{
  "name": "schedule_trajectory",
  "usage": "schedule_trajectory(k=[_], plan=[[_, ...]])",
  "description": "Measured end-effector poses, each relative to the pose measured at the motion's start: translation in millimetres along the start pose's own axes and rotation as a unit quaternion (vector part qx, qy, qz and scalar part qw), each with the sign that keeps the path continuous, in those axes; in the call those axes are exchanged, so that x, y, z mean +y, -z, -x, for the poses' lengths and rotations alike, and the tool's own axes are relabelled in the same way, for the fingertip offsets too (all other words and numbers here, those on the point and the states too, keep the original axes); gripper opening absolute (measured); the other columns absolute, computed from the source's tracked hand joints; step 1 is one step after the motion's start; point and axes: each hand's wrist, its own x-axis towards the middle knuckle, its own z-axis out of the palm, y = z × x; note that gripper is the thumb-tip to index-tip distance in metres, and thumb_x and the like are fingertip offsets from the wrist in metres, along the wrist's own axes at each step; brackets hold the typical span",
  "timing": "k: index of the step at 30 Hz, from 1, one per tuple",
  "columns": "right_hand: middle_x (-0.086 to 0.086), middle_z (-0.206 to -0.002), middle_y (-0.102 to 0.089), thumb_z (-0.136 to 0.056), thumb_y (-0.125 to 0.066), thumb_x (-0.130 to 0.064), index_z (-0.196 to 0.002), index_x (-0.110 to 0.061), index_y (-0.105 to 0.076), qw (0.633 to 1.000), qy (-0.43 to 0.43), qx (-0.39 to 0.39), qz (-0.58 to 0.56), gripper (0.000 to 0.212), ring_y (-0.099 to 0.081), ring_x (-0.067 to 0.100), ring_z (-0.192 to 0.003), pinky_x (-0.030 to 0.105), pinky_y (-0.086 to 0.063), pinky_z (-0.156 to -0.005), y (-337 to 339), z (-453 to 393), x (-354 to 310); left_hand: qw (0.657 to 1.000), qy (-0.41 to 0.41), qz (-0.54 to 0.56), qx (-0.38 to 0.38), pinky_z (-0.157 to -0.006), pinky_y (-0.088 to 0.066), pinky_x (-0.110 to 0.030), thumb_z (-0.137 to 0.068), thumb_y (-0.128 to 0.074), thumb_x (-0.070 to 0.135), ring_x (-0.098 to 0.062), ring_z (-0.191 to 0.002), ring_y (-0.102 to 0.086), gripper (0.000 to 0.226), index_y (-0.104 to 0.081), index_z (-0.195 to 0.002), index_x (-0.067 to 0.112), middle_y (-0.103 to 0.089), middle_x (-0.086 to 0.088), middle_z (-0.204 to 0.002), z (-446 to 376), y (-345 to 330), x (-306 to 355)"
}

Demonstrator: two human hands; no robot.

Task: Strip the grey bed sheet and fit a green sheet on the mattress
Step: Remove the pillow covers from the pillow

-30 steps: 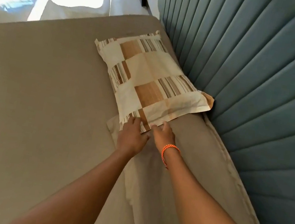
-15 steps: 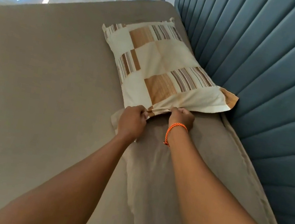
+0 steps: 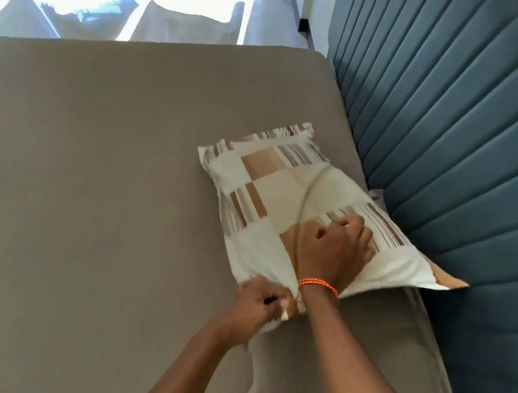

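- A grey bed sheet (image 3: pixel 78 200) covers the whole mattress, up against a blue padded headboard (image 3: pixel 465 145).
- A patchwork pillow (image 3: pixel 272 191) lies on the sheet beside the headboard.
- The right hand (image 3: pixel 332 250), wearing an orange bracelet (image 3: pixel 318 284), rests on the pillow, fingers curled into its cover.
- The left hand (image 3: pixel 258 306) pinches the pillow's near edge.

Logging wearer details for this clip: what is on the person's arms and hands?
Both forearms are bare, with no sleeves in view and no gloves. The right hand has an orange braided cord bracelet with lighter flecks round its wrist. The left hand and its wrist carry nothing visible: no watch, no rings that show.
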Motion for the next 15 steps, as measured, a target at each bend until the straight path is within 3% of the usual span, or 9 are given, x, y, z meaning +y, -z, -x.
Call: schedule_trajectory(k=[2,3,6,9,11,13,15], plan=[[0.004,-0.112,-0.061,-0.088,-0.058,-0.024,-0.082,-0.013,-0.071,0.998,0.043,-0.036,-0.008,0.018,-0.051,0.024,-0.107,0.047,-0.044,-0.091,1.8,1.7,2.4,0.998,0.049,0.036,-0.016,-0.068,-0.038,-0.030,-0.090,-0.059,0.023,-0.006,-0.065,-0.051,0.025,-0.064,-0.065,0.025,-0.054,0.010,-0.065,25.6,-10.7,0.0],[0.004,-0.112,-0.060,-0.090,-0.059,-0.025,-0.082,-0.015,-0.071,0.997,0.062,-0.055,-0.006,0.017,-0.051,0.024,-0.106,0.046,-0.046,-0.089,-2.1,-1.1,5.5,0.994,0.081,0.072,0.010,-0.069,-0.041,-0.028,-0.090,-0.062,0.022,-0.007,-0.066,-0.054,0.028,-0.065,-0.063,0.026,-0.056,0.010,-0.065,31.9,-14.1,-2.2],[0.006,-0.122,-0.054,-0.093,-0.066,-0.025,-0.099,-0.017,-0.069,0.991,0.066,-0.112,-0.025,0.011,-0.051,0.028,-0.111,0.045,-0.051,-0.084,-25.6,-22.6,22.7,0.955,0.175,0.125,0.207,-0.073,-0.053,-0.033,-0.102,-0.066,0.028,-0.014,-0.073,-0.066,0.036,-0.065,-0.066,0.021,-0.069,0.003,-0.077,26.3,-15.0,-17.5],[0.014,-0.139,-0.040,-0.093,-0.072,-0.034,-0.135,-0.016,-0.051,0.981,-0.003,-0.187,-0.050,0.050,-0.050,0.038,-0.121,0.048,-0.050,-0.091,-55.1,-51.7,48.2,0.899,0.214,0.065,0.377,-0.079,-0.053,-0.038,-0.103,-0.062,0.038,-0.020,-0.089,-0.064,0.025,-0.069,-0.089,0.019,-0.065,0.000,-0.096,-8.3,-6.3,-42.6],[0.020,-0.151,-0.028,-0.087,-0.079,-0.039,-0.160,-0.018,-0.019,0.964,-0.050,-0.259,-0.043,0.096,-0.046,0.042,-0.129,0.049,-0.045,-0.101,-71.7,-69.3,66.9,0.892,0.239,0.071,0.377,-0.102,-0.050,-0.046,-0.100,-0.063,0.046,-0.023,-0.115,-0.057,0.029,-0.064,-0.114,0.020,-0.057,0.003,-0.120,-34.9,-1.2,-54.9],[0.026,-0.161,-0.016,-0.081,-0.083,-0.048,-0.162,-0.024,0.016,0.943,-0.090,-0.317,-0.048,0.130,-0.036,0.045,-0.141,0.054,-0.037,-0.113,-84.7,-85.3,76.0,0.897,0.269,0.123,0.329,-0.114,-0.043,-0.054,-0.095,-0.063,0.061,-0.026,-0.131,-0.049,0.060,-0.048,-0.140,0.024,-0.049,0.000,-0.143,-56.3,-1.7,-62.7],[0.029,-0.164,-0.020,-0.087,-0.073,-0.058,-0.161,-0.025,0.022,0.941,-0.098,-0.321,-0.032,0.124,-0.033,0.048,-0.145,0.059,-0.032,-0.117,-93.9,-102.2,79.7,0.879,0.290,0.222,0.308,-0.116,-0.042,-0.057,-0.085,-0.066,0.072,-0.029,-0.135,-0.049,0.088,-0.028,-0.152,0.031,-0.046,0.000,-0.150,-69.5,-9.0,-68.7]])
